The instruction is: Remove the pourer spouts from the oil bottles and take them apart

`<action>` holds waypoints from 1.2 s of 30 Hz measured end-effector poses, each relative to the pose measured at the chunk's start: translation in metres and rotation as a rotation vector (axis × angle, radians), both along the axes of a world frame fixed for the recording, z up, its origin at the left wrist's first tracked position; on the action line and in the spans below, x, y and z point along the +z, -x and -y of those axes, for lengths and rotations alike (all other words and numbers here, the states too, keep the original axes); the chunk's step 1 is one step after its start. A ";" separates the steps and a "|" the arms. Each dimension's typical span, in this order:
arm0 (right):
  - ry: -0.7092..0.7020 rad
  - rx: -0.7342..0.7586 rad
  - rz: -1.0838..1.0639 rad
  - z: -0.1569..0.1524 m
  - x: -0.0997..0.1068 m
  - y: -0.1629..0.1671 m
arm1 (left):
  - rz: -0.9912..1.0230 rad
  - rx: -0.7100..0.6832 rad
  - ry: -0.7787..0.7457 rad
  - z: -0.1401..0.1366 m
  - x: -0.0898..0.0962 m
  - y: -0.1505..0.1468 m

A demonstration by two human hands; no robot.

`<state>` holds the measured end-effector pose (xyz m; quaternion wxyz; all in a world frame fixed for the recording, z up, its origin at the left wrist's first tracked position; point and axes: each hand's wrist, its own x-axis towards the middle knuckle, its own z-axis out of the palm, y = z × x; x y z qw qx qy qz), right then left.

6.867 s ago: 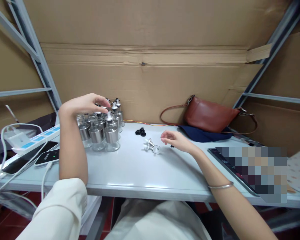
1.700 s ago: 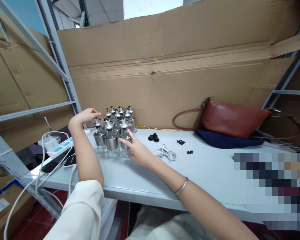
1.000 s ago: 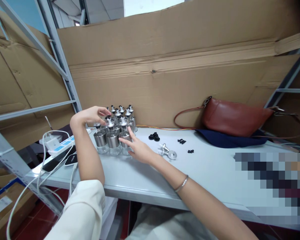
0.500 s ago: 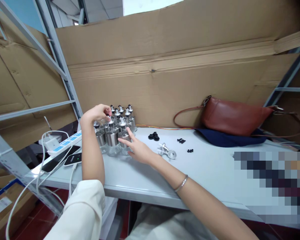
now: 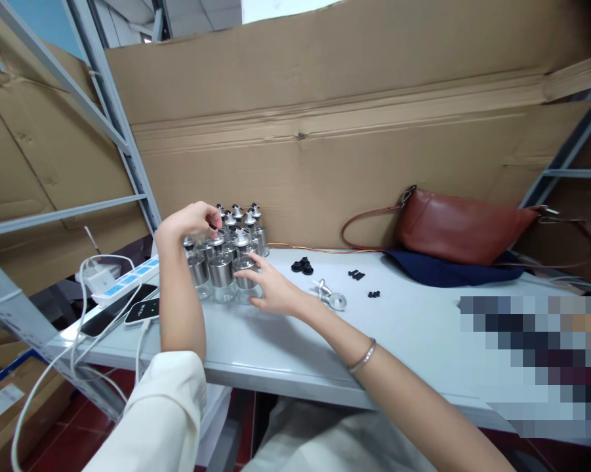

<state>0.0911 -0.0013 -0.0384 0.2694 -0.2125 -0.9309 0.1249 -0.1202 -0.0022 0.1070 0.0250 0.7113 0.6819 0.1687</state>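
Note:
Several glass oil bottles with steel sleeves and pour spouts stand packed together at the left of the table. My left hand (image 5: 189, 221) reaches over them, its fingertips pinched on a small black spout cap (image 5: 213, 227) at the top of a front bottle (image 5: 221, 270). My right hand (image 5: 275, 288) is beside the front right bottle (image 5: 242, 265); its fingers are apart and lie against or close to that bottle's side. Right of it are loose metal spouts with clear parts (image 5: 335, 300) and black round caps (image 5: 302, 266).
Small black pieces (image 5: 357, 275) and tinier ones (image 5: 374, 294) lie on the table (image 5: 295, 347). A brown bag (image 5: 462, 226) rests on dark blue cloth (image 5: 443, 270). At left are a power strip (image 5: 132, 278), a phone (image 5: 142, 311) and white cables. Cardboard (image 5: 325, 177) stands behind.
The view has shifted slightly. My right hand's fingers have curved a little closer around the front right bottle. My left hand stays at the same bottle top, the black cap now showing at its fingertips.

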 end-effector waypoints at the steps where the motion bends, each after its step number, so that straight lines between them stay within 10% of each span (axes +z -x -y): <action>1: -0.007 -0.004 0.010 0.000 0.001 0.000 | -0.007 0.006 0.009 0.001 0.001 0.000; 9: -0.056 -0.032 0.199 0.017 0.024 -0.019 | -0.008 -0.037 -0.149 0.049 0.013 -0.025; 22: -0.069 -0.164 0.196 0.086 0.030 -0.109 | -0.059 -0.756 0.072 0.058 -0.002 -0.130; 28: -0.009 -0.206 0.118 0.106 0.022 -0.163 | 0.355 -1.070 0.320 0.042 -0.018 -0.155; 36: 0.137 -0.410 -0.124 0.120 0.011 -0.181 | 1.056 -1.187 0.415 0.047 -0.094 -0.206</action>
